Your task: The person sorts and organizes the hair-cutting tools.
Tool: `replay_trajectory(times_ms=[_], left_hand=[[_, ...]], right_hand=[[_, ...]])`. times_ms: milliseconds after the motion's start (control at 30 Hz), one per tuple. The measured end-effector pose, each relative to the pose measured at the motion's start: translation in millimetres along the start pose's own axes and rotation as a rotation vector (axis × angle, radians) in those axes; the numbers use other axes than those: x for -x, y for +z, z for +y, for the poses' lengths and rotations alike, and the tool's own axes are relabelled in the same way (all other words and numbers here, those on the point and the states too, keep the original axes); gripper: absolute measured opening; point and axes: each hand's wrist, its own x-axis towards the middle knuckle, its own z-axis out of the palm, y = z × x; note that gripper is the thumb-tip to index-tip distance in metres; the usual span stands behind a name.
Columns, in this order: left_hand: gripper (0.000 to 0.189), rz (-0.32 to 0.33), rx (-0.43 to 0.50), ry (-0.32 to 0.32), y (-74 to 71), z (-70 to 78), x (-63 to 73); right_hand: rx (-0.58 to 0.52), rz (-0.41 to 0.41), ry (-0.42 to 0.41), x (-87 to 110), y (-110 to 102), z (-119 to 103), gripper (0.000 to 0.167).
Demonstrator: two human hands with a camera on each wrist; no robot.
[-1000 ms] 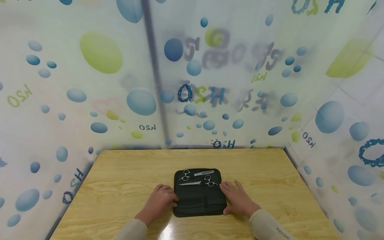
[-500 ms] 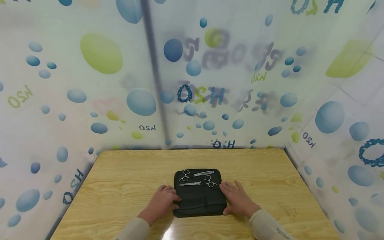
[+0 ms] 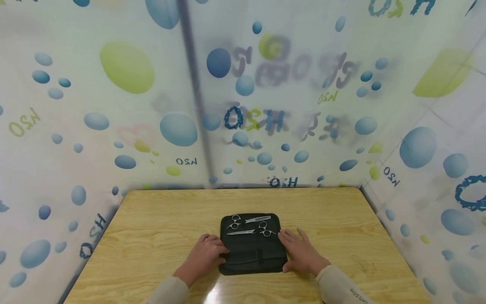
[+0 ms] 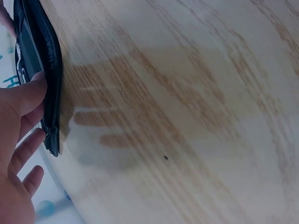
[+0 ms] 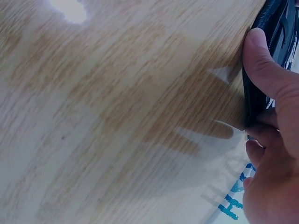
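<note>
Nearest, the left hand (image 3: pixel 206 254), fingers bent, touches the left edge of the case (image 3: pixel 250 245); whether it pinches that edge I cannot tell; the right hand (image 3: pixel 299 252) lies spread along the right edge, thumb at the near corner; the case sits between them on the table (image 3: pixel 167 211), scissors side up; farther up it lie two scissors, one (image 3: pixel 250 232) below the other (image 3: pixel 253 220), untouched; as I judge it, the case is set out and steadied, while any handling of the scissors remains undone.
</note>
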Motion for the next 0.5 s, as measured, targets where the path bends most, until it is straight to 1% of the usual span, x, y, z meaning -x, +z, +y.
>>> replay_trajectory(times_ms=[200, 333, 500], left_hand=[[0.019, 0.007, -0.002, -0.005, -0.5, 1.3, 2.2], [0.019, 0.040, 0.008, 0.013, -0.7, 0.5, 3.8], [0.019, 0.067, 0.011, 0.027, -0.5, -2.3, 5.0]], right_hand=[[-0.026, -0.013, 0.011, 0.1, 0.0, -0.3, 0.101], [-0.024, -0.022, 0.018, -0.8, -2.4, -0.5, 0.101], [-0.036, -0.032, 0.026, -1.8, -7.1, -0.8, 0.099]])
